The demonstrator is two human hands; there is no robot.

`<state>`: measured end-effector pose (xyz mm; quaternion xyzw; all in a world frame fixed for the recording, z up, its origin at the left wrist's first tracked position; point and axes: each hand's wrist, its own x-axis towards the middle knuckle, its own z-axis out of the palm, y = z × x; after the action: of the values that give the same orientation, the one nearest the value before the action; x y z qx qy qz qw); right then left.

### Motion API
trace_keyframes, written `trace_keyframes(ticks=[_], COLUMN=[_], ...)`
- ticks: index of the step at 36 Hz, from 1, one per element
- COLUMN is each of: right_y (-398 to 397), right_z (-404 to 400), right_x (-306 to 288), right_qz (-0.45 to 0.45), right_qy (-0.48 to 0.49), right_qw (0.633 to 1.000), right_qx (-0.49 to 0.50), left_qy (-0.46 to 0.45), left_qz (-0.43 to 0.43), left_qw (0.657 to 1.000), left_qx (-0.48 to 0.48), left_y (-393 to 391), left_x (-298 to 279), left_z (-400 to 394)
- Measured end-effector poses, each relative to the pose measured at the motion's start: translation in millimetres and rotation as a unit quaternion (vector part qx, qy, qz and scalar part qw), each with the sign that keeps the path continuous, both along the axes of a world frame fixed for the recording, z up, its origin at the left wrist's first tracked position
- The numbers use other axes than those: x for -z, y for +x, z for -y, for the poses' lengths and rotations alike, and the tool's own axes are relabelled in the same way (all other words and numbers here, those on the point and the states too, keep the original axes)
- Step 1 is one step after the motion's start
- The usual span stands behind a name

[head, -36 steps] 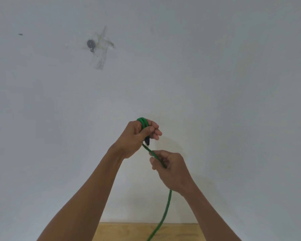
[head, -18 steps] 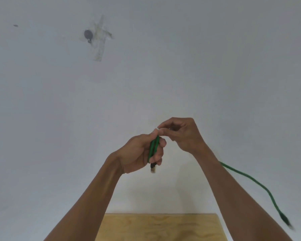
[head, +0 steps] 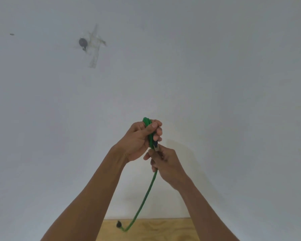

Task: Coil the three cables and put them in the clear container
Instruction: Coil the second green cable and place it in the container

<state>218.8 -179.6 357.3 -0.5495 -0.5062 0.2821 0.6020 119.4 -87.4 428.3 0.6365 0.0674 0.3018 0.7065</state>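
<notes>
A green cable (head: pixel 146 193) is held up in front of a white wall. My left hand (head: pixel 139 140) is closed around a small bundle of its loops, with one dark plug end poking out just below the fingers. My right hand (head: pixel 165 164) sits directly under the left and pinches the loose strand. From there the strand hangs down and curls to its dark end plug (head: pixel 118 224) above the wooden surface. No clear container and no other cables are in view.
A plywood surface (head: pixel 163 230) shows at the bottom edge, between my forearms. On the white wall at the upper left, a small dark disc (head: pixel 83 42) is stuck under strips of clear tape.
My right hand has dropped from above the left hand to below it, bringing the strand around the bundle. The free tail has swung from the right side to hang down the middle.
</notes>
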Motion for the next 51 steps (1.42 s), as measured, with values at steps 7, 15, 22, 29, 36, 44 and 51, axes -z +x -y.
trace_keyframes(ticks=[7,15,22,29,36,44,51], right_y=[-12,0,27,52,20,-12,-11], right_z=[5,14,-3,-24,-7,1,14], right_x=[0,-46,-79,-46,9,37,16], right_qz=[-0.052,0.400,0.366,0.038,-0.082,0.065,0.304], right_qy=[-0.035,-0.061,0.029,0.064,0.035,0.001,-0.036], right_qw=[0.998,0.914,0.930,0.991,0.988,0.998,0.952], right_qx=[-0.026,0.008,-0.017,-0.111,-0.129,0.000,0.014], left_qy=[0.112,0.268,0.054,-0.092,-0.029,0.055,0.192], left_qz=[-0.060,-0.219,-0.237,-0.097,0.004,-0.005,-0.079], left_qw=[0.983,0.926,0.970,0.986,0.994,0.998,0.961], left_qx=[-0.133,-0.152,-0.019,0.104,0.108,-0.043,-0.180], left_y=[-11,-29,-26,-22,-19,-19,-14], left_x=[5,21,45,44,31,16,25], left_z=[-17,-18,5,30,24,-15,-12])
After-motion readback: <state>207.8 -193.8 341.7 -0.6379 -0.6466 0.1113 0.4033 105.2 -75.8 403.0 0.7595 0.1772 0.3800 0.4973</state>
